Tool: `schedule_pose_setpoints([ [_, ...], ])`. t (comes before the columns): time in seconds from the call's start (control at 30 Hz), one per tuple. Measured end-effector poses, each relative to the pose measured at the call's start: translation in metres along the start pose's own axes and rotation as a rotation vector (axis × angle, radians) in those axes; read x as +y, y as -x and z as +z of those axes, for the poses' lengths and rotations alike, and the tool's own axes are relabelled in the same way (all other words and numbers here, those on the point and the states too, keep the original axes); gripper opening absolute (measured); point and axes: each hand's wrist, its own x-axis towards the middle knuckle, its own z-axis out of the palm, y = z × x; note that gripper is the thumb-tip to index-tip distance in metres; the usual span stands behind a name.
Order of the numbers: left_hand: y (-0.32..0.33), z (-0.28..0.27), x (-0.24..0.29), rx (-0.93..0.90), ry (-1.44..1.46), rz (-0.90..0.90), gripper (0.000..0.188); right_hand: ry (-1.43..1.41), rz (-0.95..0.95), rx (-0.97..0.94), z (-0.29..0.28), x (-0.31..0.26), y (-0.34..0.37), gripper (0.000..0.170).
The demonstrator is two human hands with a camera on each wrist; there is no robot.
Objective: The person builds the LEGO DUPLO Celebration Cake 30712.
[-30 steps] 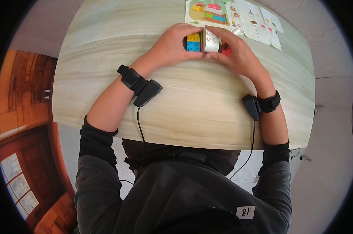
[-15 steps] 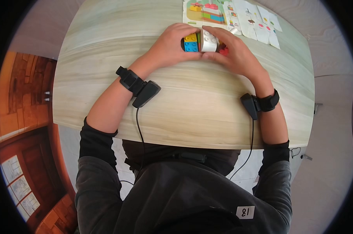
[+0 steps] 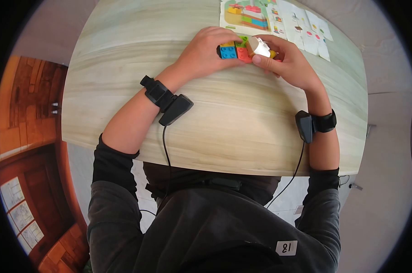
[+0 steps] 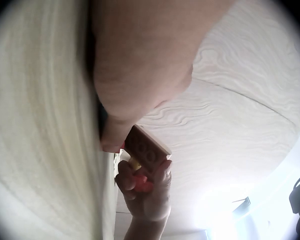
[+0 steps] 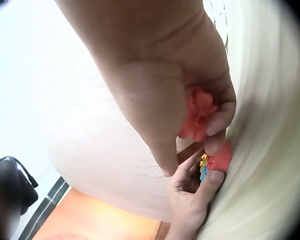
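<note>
Blue (image 3: pixel 228 53), yellow (image 3: pixel 227 44), green (image 3: pixel 242 41) and red (image 3: pixel 244 55) toy building bricks sit together on the table. My left hand (image 3: pixel 206 51) holds this group, thumb along its near side and fingers along the far side. Just to the right, my right hand (image 3: pixel 290 63) pinches a tilted white building brick (image 3: pixel 259 47) with a brown layer (image 4: pixel 147 149) beneath it, its hollow underside showing in the left wrist view. A red flower-shaped piece (image 5: pixel 197 112) is tucked inside the right palm. Beside the white brick shows a yellow piece (image 3: pixel 273 54).
Behind the hands lies a printed instruction sheet (image 3: pixel 228 28) with pictures of bricks. Its unfolded part (image 3: pixel 308 34) stretches to the right. The pale wooden table (image 3: pixel 233 123) ends at a front edge near the person's body. A cable hangs from each wrist camera.
The right hand has shifted right and tipped the white brick up, uncovering the green and red bricks. The left hand keeps its hold on the bricks, almost in the same place.
</note>
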Motion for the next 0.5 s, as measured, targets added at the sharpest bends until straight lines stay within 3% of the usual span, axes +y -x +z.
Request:
schedule_pose_setpoints([
  [0.17, -0.0023, -0.0033, 0.0053, -0.078, 0.024, -0.210, 0.039, -0.029, 0.042, 0.007, 0.0011, -0.0032, 0.0009, 0.078],
  [0.23, -0.0024, -0.0014, 0.0017, -0.038, -0.008, -0.058, 0.037, -0.026, 0.034, 0.012, 0.0025, -0.0001, -0.0005, 0.078],
  [0.5, 0.0025, 0.0031, -0.0024, -0.027, -0.060, 0.003, 0.031, 0.007, 0.030, 0.040, 0.0032, -0.0006, 0.0002, 0.075],
])
